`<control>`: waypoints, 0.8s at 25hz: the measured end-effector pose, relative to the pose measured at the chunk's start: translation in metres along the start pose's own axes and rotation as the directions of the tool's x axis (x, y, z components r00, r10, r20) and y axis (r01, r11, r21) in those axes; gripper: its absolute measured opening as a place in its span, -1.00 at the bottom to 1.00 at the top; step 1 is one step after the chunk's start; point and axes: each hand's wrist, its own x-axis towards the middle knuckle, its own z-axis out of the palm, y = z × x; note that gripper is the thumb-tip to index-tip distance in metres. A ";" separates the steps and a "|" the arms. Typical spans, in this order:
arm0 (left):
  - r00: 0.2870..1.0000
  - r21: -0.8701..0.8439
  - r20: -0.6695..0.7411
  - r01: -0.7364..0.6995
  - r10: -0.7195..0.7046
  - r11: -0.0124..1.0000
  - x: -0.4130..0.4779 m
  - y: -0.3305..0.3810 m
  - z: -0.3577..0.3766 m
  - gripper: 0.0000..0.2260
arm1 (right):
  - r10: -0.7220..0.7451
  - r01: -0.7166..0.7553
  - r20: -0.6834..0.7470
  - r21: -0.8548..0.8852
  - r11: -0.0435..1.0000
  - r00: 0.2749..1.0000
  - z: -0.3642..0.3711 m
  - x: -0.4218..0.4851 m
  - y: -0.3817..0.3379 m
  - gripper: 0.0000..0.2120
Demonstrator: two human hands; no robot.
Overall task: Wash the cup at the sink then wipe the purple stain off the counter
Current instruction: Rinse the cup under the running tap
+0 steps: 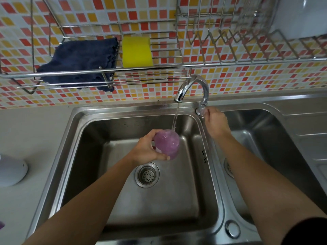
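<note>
My left hand (145, 150) grips a cup (167, 143) that looks purple, holding it over the left sink basin (99, 131). A thin stream of water runs from the chrome faucet (192, 85) down onto the cup's top edge. My right hand (215, 121) is curled around the faucet handle (200, 110) at the base of the tap. A small patch of purple (1, 225) shows at the far left edge of the counter (30, 131). A dark blue cloth (79, 62) and a yellow sponge (137, 52) lie on the wire rack above.
A wire dish rack (230, 36) runs along the tiled wall, with a white object (300, 16) at its right end. A second basin (261, 131) lies to the right, then a drainboard (309, 131). A white rounded object (12, 172) sits on the left counter. The drain strainer (146, 175) lies below the cup.
</note>
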 end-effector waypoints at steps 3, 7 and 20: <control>1.000 -0.012 0.006 0.005 -0.005 1.000 -0.004 0.001 0.001 -0.29 | 0.122 -0.107 -0.042 0.265 0.958 0.992 0.001 -0.007 -0.003 -0.71; 1.000 -0.046 0.011 -0.004 0.004 0.999 -0.012 -0.002 -0.002 -0.30 | 0.172 -0.185 0.104 0.128 0.974 0.980 0.021 -0.038 0.015 -0.48; 0.994 0.213 -0.107 0.001 0.022 0.977 -0.030 -0.016 -0.009 -0.30 | -0.148 0.320 0.421 -0.374 0.870 0.895 0.055 -0.110 0.021 -0.30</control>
